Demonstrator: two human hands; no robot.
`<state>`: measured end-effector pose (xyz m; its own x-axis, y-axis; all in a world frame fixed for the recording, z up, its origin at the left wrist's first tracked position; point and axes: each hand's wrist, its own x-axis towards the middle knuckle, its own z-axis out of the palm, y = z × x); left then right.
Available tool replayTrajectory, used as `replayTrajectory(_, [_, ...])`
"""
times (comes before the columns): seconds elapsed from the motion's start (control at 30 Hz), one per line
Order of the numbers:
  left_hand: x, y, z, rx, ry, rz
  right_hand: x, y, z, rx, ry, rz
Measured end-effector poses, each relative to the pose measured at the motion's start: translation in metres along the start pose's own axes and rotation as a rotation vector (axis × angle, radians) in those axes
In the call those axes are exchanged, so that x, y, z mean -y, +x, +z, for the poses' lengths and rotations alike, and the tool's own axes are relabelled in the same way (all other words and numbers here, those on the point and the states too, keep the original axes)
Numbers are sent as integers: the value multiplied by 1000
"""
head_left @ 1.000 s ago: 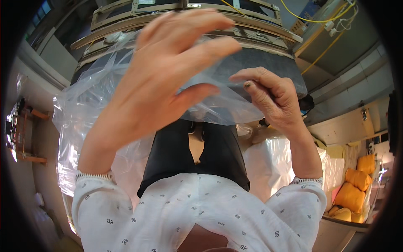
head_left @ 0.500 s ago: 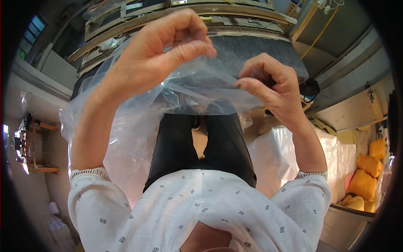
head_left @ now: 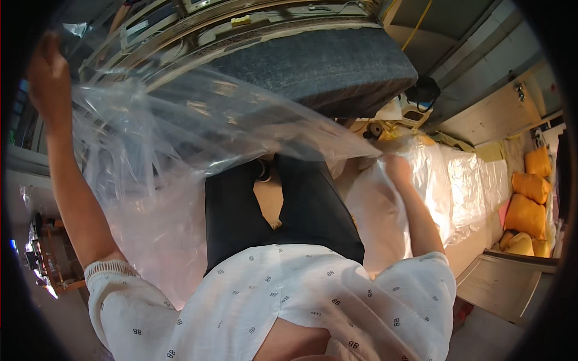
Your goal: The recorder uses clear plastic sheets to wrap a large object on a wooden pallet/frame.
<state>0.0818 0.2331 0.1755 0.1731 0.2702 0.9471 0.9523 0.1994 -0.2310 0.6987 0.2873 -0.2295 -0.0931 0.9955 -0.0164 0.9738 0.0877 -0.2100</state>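
Note:
A clear plastic sheet (head_left: 180, 114) stretches across my lap from one side to the other, wrinkled and partly see-through. My right hand (head_left: 397, 171) is closed on its right corner, beside my right thigh, and pulls it into a point. Far out to the upper left, my left hand (head_left: 49, 81) is raised and slightly blurred. Its fingers look closed on the sheet's other end, where the film bunches beside the wrist. More of the sheet hangs down at my left, past my knee.
Ahead stands a bench with a dark cloth-covered pad (head_left: 319, 66); a wooden frame (head_left: 198, 30) runs behind it. At my right are white plastic-wrapped packages (head_left: 463, 174) and stacked orange bundles (head_left: 525, 210). A dark round object (head_left: 423, 93) hangs by the bench's right end.
My hands have moved apart, the left out to the upper left, the right down and back. The sheet between them has spread from a bunched state. The view has shifted a little.

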Motion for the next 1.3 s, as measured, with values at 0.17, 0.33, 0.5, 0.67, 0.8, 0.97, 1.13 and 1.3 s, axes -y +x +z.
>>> replayTrajectory(0.17, [52, -138, 55, 469, -252, -473, -110, 39, -157, -646, 287, 192])
replayTrajectory(0.33, [98, -198, 50, 466, -197, -553, 34, 64, -158, 380, 455, -276])
replayTrajectory(0.5, [87, -188, 64, 415, -343, -593, 95, 68, 20, 67, 402, -385])
replayTrajectory(0.67, [239, -160, 8, 265, -7, -340, 120, 14, 86, 214, -5, -116])
replayTrajectory(0.8, [255, -157, -10, 323, 187, -269, -13, 27, 34, -277, -63, 118])
replayTrajectory(0.97, [239, -281, 18, 599, 128, -446, -79, 95, -181, -489, -255, 519])
replayTrajectory(1.13, [171, -317, 62, 719, 241, -744, -122, 207, -325, -974, 705, 82])
replayTrajectory(1.3, [241, -350, 8, 846, 390, -784, 123, 198, -272, -1032, 551, -307])
